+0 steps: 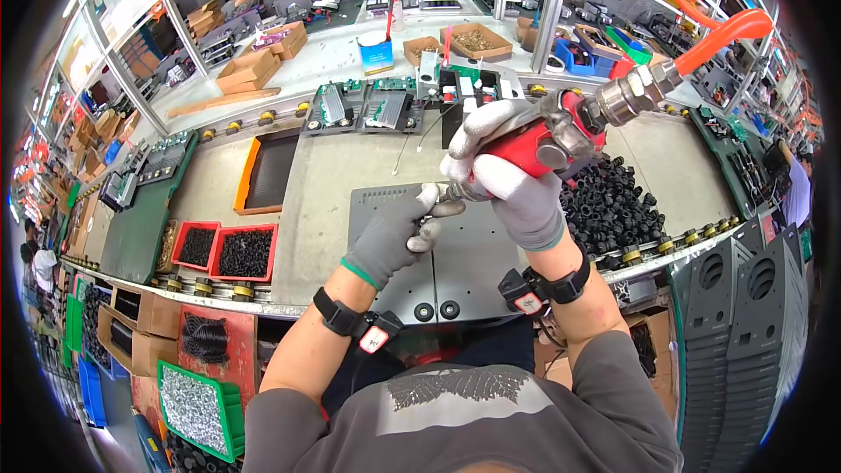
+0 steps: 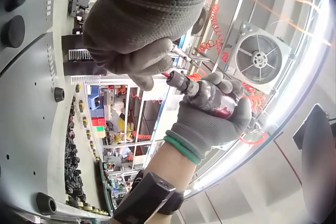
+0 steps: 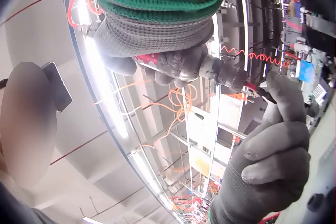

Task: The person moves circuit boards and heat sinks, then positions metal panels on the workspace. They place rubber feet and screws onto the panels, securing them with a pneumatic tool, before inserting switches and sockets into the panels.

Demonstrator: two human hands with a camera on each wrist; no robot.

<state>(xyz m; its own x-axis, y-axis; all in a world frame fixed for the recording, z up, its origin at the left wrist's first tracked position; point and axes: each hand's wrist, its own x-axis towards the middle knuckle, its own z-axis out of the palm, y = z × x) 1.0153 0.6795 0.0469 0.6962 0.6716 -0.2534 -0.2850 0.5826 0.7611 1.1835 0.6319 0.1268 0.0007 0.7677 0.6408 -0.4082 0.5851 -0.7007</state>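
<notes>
My gloved right hand (image 1: 526, 197) grips a red air-powered screwdriver (image 1: 524, 149) with a metal chuck. My gloved left hand (image 1: 392, 235) is at its tip, thumb and fingers pinching a small dark part (image 3: 268, 95) against the red-collared bit; I cannot tell exactly what the part is. Both hands are above two dark grey metal panels (image 1: 477, 258) lying side by side. Round black feet (image 1: 449, 308) stand on the panels near the front edge, and more feet (image 2: 46, 203) show in the left wrist view.
Black plastic parts (image 1: 613, 210) are heaped at the right. Red bins (image 1: 248, 254) of black screws stand at the left. Circuit boards (image 1: 385, 109) lie behind the panels. An orange coiled air hose (image 1: 723, 31) runs from the tool. Stacked panels (image 1: 736, 324) stand at the right.
</notes>
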